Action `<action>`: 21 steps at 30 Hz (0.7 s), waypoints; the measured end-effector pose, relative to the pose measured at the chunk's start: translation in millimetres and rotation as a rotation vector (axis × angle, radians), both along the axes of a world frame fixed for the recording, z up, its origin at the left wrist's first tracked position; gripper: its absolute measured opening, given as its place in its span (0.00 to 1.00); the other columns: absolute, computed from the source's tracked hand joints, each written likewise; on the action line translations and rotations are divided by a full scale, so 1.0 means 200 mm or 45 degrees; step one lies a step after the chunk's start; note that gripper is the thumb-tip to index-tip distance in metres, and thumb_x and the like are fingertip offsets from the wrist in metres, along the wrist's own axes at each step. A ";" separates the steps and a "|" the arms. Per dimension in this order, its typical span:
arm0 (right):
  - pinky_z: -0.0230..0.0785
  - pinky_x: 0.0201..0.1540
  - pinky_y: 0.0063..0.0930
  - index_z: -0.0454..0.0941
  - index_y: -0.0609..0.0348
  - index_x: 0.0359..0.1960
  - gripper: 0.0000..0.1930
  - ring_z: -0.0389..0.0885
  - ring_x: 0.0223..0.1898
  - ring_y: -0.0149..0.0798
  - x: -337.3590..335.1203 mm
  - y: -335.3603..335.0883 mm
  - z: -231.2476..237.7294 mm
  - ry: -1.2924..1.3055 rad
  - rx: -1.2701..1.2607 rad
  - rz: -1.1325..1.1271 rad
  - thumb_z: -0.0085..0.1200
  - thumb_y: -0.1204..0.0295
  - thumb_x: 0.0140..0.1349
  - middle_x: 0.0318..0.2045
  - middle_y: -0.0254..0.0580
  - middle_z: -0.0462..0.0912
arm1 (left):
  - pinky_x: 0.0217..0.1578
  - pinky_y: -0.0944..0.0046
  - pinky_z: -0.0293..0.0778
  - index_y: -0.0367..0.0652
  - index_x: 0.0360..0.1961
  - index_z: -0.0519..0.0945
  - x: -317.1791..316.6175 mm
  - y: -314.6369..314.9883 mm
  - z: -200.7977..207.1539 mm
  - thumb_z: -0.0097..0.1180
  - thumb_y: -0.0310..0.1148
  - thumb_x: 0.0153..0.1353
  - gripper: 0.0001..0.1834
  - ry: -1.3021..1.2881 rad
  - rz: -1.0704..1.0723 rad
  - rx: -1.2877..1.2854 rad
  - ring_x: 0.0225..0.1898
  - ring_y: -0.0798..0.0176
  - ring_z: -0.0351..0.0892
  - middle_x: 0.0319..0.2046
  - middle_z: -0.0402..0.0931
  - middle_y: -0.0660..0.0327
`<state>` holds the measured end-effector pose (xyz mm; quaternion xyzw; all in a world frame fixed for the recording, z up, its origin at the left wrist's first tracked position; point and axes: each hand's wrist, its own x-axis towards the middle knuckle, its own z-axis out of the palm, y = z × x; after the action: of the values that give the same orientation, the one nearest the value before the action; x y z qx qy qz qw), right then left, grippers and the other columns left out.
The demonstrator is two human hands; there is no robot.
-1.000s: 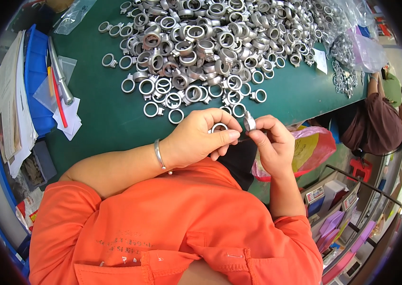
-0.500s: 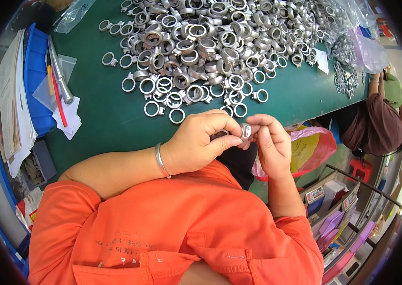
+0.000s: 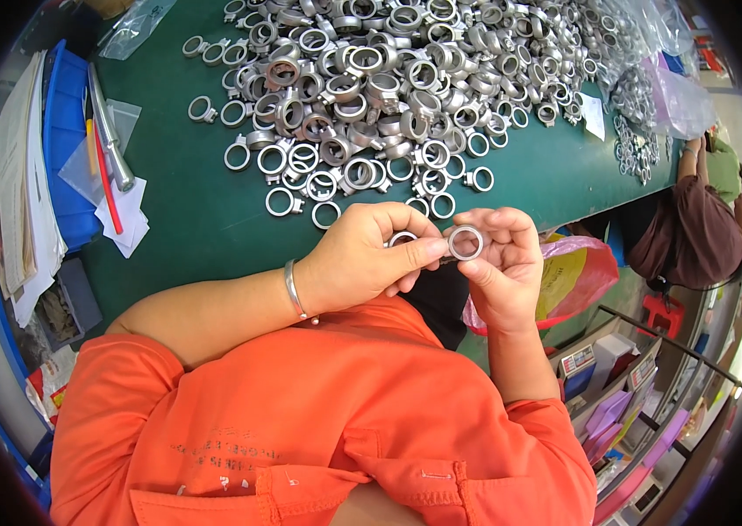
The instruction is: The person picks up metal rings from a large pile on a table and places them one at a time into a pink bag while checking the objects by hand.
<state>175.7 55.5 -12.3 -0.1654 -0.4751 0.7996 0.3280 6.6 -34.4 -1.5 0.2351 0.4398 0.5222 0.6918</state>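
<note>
My right hand [image 3: 511,263] holds up a silver metal ring clamp [image 3: 466,228] between thumb and fingers, its round opening facing up toward me. The tips of my left thumb and forefinger meet that clamp's left side. Curled in my left hand [image 3: 362,250] is a second ring clamp [image 3: 403,233], partly covered by the fingers. Both hands are close together just off the near edge of the green table [image 3: 213,210]. Beyond them spreads a large heap of similar ring clamps [image 3: 384,85], many with a small lug on one side.
A blue tray [image 3: 73,188] with papers, a red pen [image 3: 110,188] and a metal rod [image 3: 108,131] lies at left. Plastic bags [image 3: 687,96] sit at far right, near a seated person [image 3: 691,228]. A pink bag [image 3: 595,272] hangs below the table edge, above shelving [image 3: 625,394].
The ring clamp in my right hand has turned from edge-on to showing its round opening. My right fingers have spread and curled behind it. My left hand has shifted slightly.
</note>
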 end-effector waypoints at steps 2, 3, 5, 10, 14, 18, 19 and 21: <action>0.70 0.49 0.32 0.64 0.63 0.45 0.20 0.74 0.47 0.42 0.00 0.00 0.00 0.001 0.041 0.005 0.54 0.88 0.50 0.47 0.55 0.71 | 0.17 0.77 0.65 0.36 0.33 0.75 0.00 0.00 0.00 0.51 0.31 0.61 0.08 0.012 -0.005 0.005 0.19 0.76 0.68 0.26 0.76 0.61; 0.70 0.49 0.32 0.64 0.63 0.45 0.20 0.74 0.47 0.41 0.00 0.00 -0.01 0.002 0.061 0.007 0.54 0.88 0.50 0.47 0.55 0.71 | 0.17 0.77 0.65 0.36 0.33 0.75 0.00 0.00 0.00 0.51 0.31 0.61 0.08 0.009 -0.009 -0.004 0.19 0.76 0.68 0.26 0.76 0.61; 0.71 0.46 0.31 0.68 0.64 0.42 0.18 0.76 0.45 0.41 0.00 -0.01 0.00 -0.023 0.052 -0.044 0.55 0.88 0.49 0.45 0.54 0.73 | 0.16 0.77 0.64 0.36 0.34 0.75 0.00 0.00 0.01 0.51 0.31 0.61 0.08 0.003 -0.017 -0.021 0.18 0.77 0.68 0.26 0.76 0.61; 0.72 0.36 0.28 0.78 0.66 0.31 0.11 0.79 0.34 0.43 -0.04 0.00 0.10 -0.378 1.242 -0.172 0.61 0.83 0.43 0.35 0.49 0.80 | 0.17 0.75 0.70 0.35 0.35 0.74 0.00 0.01 -0.03 0.46 0.33 0.63 0.11 -0.259 0.011 -0.129 0.18 0.70 0.73 0.25 0.75 0.58; 0.69 0.37 0.29 0.78 0.64 0.33 0.10 0.76 0.34 0.44 -0.04 0.10 0.09 -0.621 1.668 -0.335 0.58 0.82 0.45 0.35 0.46 0.79 | 0.18 0.72 0.74 0.34 0.38 0.73 -0.03 0.03 -0.01 0.43 0.35 0.64 0.13 -0.636 0.004 -0.202 0.21 0.64 0.76 0.26 0.74 0.55; 0.62 0.37 0.34 0.75 0.61 0.31 0.10 0.68 0.31 0.45 -0.04 0.22 -0.01 -1.103 1.710 -0.448 0.57 0.81 0.44 0.31 0.44 0.72 | 0.14 0.75 0.67 0.36 0.35 0.71 -0.01 0.01 -0.04 0.47 0.32 0.62 0.09 -0.384 0.002 -0.101 0.21 0.68 0.73 0.25 0.72 0.58; 0.63 0.34 0.29 0.74 0.62 0.29 0.08 0.69 0.29 0.41 -0.03 0.22 0.00 -1.136 1.775 -0.457 0.58 0.80 0.46 0.28 0.42 0.72 | 0.14 0.76 0.65 0.37 0.34 0.70 -0.01 0.02 -0.02 0.49 0.30 0.61 0.06 -0.343 -0.005 -0.076 0.20 0.71 0.70 0.25 0.71 0.60; 0.63 0.33 0.24 0.73 0.63 0.29 0.06 0.70 0.28 0.34 -0.01 0.18 0.02 -1.055 1.161 -0.374 0.57 0.80 0.50 0.27 0.38 0.73 | 0.14 0.76 0.65 0.37 0.34 0.70 0.00 0.02 -0.02 0.50 0.29 0.60 0.06 -0.235 0.005 -0.025 0.21 0.72 0.70 0.24 0.71 0.61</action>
<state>174.4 91.7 -9.3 -0.3684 -0.8280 0.3329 0.2606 6.0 -31.0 -4.8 0.1783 0.3799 0.5385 0.7307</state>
